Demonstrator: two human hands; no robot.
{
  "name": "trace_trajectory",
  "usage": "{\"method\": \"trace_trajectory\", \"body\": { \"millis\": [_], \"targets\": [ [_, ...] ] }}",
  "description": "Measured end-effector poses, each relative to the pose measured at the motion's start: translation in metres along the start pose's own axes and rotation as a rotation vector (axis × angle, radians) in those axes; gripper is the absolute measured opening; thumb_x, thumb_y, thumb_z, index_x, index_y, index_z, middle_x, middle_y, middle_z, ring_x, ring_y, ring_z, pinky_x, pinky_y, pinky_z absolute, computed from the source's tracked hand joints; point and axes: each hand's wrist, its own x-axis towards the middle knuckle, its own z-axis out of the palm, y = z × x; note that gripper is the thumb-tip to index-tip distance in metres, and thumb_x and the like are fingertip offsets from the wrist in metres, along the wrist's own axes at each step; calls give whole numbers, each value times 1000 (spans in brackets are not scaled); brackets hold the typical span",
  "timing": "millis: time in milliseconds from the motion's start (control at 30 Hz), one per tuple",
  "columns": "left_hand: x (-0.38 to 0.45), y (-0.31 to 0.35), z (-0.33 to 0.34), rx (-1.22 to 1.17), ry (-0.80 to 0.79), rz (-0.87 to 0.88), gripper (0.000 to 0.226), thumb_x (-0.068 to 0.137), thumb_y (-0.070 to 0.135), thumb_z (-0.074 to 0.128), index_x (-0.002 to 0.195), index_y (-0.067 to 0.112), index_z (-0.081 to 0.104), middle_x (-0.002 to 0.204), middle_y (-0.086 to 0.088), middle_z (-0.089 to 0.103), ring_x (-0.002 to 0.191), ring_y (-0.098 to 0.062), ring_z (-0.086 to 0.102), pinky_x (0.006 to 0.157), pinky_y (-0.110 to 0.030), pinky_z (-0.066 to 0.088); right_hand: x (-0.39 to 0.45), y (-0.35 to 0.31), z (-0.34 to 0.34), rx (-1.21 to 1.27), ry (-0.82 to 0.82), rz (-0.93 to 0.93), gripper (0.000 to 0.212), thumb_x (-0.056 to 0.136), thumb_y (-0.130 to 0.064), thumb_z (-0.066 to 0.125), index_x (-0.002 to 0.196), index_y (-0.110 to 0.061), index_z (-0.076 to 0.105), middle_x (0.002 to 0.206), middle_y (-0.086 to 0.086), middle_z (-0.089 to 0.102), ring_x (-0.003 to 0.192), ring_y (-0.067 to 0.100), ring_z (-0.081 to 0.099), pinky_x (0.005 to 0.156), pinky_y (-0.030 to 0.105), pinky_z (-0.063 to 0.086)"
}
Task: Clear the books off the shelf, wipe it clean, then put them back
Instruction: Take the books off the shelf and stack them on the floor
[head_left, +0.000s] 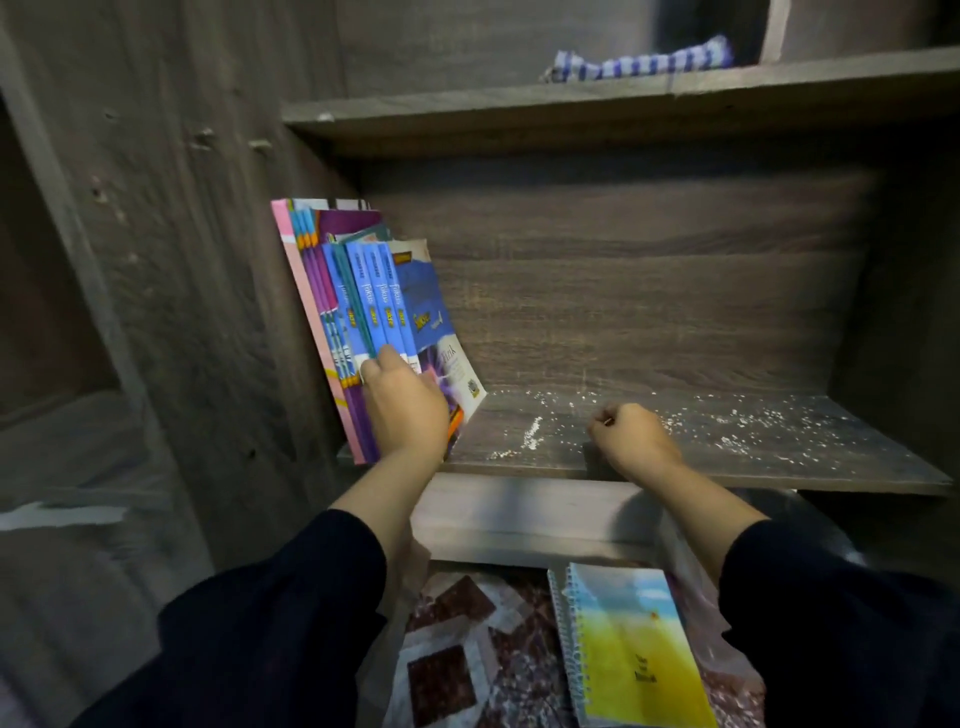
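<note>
A row of thin books (363, 312) with blue, purple and pink spines leans against the left wall of the dark wooden shelf (727, 467). My left hand (405, 410) grips the lower ends of the rightmost blue books, fingers curled round their spines. My right hand (631, 439) hovers over the shelf board near its front edge, fingers curled into a loose fist with nothing visible in it. White crumbs or dust (530, 436) lie scattered over the bare board. A blue-and-white checked cloth (644, 62) lies on the shelf above.
A spiral notebook (634, 649) with a yellow and blue cover lies on the patterned floor (457, 654) below the shelf. A lower wooden ledge (519, 514) juts out under the board. A wooden side panel (208, 260) stands at the left.
</note>
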Motion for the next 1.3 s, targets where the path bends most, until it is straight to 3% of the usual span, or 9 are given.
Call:
{"method": "trace_trajectory", "body": {
  "millis": [100, 267, 500, 667, 767, 933, 1000, 1133, 1300],
  "targets": [
    [-3, 6, 13, -12, 43, -17, 39, 90, 14, 60, 125, 1, 49, 126, -16, 42, 115, -31, 48, 94, -36, 45, 4, -6, 11, 10, 28, -12, 24, 92, -30, 47, 82, -16, 65, 93, 15, 70, 91, 32, 64, 72, 30, 45],
    [-6, 5, 29, 76, 113, 21, 46, 90, 12, 58, 133, 3, 43, 128, -14, 40, 120, -28, 39, 98, -33, 43, 11, -11, 25, 54, 21, -21, 21, 91, -30, 49, 75, -22, 59, 93, 11, 69, 93, 31, 63, 73, 29, 43],
    [-11, 12, 36, 169, 131, 53, 51, 87, 21, 66, 130, 4, 45, 131, -16, 45, 117, -30, 47, 94, -34, 46, 15, -19, 35, 123, 4, -48, 15, 92, -29, 51, 80, -24, 60, 98, 12, 70, 95, 29, 64, 79, 30, 47],
    [7, 17, 23, 228, -58, 81, 82, 90, 39, 59, 148, 4, 12, 121, -15, 56, 107, -33, 60, 76, -40, 50, 21, -18, 47, 233, -57, -28, 23, 87, -26, 55, 65, -25, 61, 88, 6, 72, 88, 28, 67, 84, 38, 55],
    [18, 9, 20, 315, -166, 86, 81, 96, 36, 49, 150, 6, -4, 102, -13, 66, 92, -34, 66, 69, -38, 51, 27, -12, 59, 360, -137, -59, 24, 84, -20, 56, 64, -28, 66, 74, 4, 69, 69, 26, 64, 75, 44, 56],
    [20, 7, 16, 83, -144, 49, 61, 94, 23, 52, 140, 7, 16, 106, -20, 65, 93, -40, 63, 75, -45, 55, 2, -27, 51, 654, -418, -60, 22, 98, -12, 45, 81, -13, 58, 72, 7, 61, 45, 7, 59, 41, 19, 46],
    [21, 16, 10, -63, -165, 21, 62, 90, 20, 56, 138, 7, 20, 108, -19, 63, 93, -40, 63, 77, -47, 55, -4, -29, 45, 795, -592, 85, 39, 100, -39, 39, 90, -7, 59, 82, 14, 64, 56, 13, 68, 49, 26, 56],
    [25, 40, -9, -384, -270, -103, 55, 78, 16, 70, 120, 6, 36, 100, -11, 60, 82, -33, 63, 66, -43, 57, -5, -19, 37, 1209, -911, 371, 119, 68, -89, 6, 120, 10, 46, 101, 34, 65, 85, 42, 70, 70, 51, 57],
    [4, 53, -36, -774, -539, -331, 36, 81, 1, 65, 106, 7, 40, 86, -9, 53, 68, -25, 60, 37, -30, 50, -16, 0, 25, 1562, -771, 457, 129, 60, -95, 12, 125, 12, 45, 108, 38, 61, 87, 47, 68, 69, 57, 56]
  ]
}}
